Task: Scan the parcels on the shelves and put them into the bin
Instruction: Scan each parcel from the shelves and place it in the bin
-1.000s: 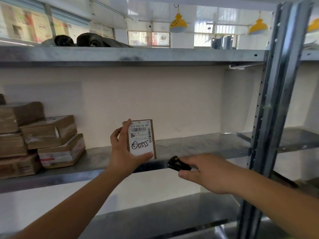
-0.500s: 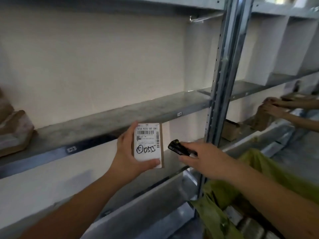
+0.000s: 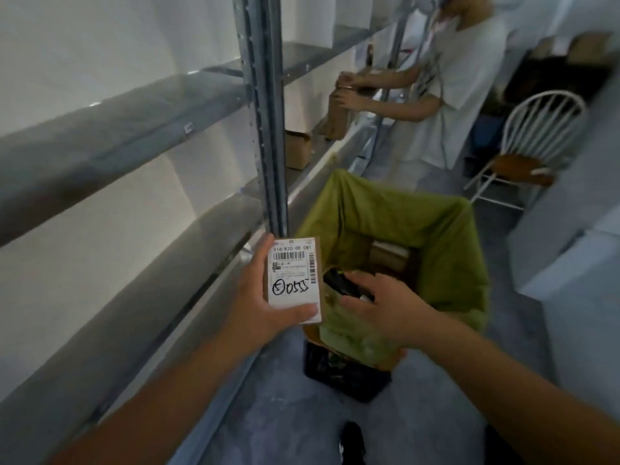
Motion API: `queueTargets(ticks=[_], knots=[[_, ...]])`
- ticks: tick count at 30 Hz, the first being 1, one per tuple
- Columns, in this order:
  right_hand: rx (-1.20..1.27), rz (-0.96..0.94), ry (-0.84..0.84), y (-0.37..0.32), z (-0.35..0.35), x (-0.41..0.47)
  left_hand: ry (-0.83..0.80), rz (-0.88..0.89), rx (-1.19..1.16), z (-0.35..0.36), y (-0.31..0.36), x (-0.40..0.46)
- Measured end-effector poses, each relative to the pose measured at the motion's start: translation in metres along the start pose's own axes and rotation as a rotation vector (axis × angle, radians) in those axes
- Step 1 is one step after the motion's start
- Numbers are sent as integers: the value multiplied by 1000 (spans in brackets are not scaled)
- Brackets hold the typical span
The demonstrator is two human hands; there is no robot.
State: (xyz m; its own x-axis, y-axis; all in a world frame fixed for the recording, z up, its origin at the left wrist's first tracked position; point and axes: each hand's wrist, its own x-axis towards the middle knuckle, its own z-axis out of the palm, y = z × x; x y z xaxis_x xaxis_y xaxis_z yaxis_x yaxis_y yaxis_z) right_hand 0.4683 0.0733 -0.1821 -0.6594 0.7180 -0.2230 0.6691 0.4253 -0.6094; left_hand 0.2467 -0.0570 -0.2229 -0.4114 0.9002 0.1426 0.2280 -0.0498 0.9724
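Note:
My left hand [image 3: 258, 297] grips a small brown parcel [image 3: 294, 280] with a white barcode label and handwritten black marks facing me. It hangs at the near left edge of the bin [image 3: 396, 229], which is lined with a green bag and holds cardboard parcels at its bottom. My right hand [image 3: 379, 307] holds a black scanner [image 3: 342, 283] just right of the parcel, over the bin's near rim.
Grey metal shelves [image 3: 134, 129] run along the left with an upright post [image 3: 265, 112] beside the bin. Another person [image 3: 446, 88] handles a brown parcel [image 3: 339, 115] at the far shelf. A white chair [image 3: 533, 135] stands at the right. A black crate [image 3: 345, 370] sits under the bin.
My view has swung down and right from the shelf to the bin. Both hands carried the parcel and scanner from the shelf front to the bin's near edge.

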Motion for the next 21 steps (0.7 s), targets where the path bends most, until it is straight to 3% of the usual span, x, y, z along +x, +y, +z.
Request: queueTargets(ticks=[9, 21], knots=[[29, 321, 111, 89, -54, -31, -250, -112, -13, 100, -24, 65], [73, 391, 54, 200, -84, 46, -243, -371, 79, 173, -77, 152]])
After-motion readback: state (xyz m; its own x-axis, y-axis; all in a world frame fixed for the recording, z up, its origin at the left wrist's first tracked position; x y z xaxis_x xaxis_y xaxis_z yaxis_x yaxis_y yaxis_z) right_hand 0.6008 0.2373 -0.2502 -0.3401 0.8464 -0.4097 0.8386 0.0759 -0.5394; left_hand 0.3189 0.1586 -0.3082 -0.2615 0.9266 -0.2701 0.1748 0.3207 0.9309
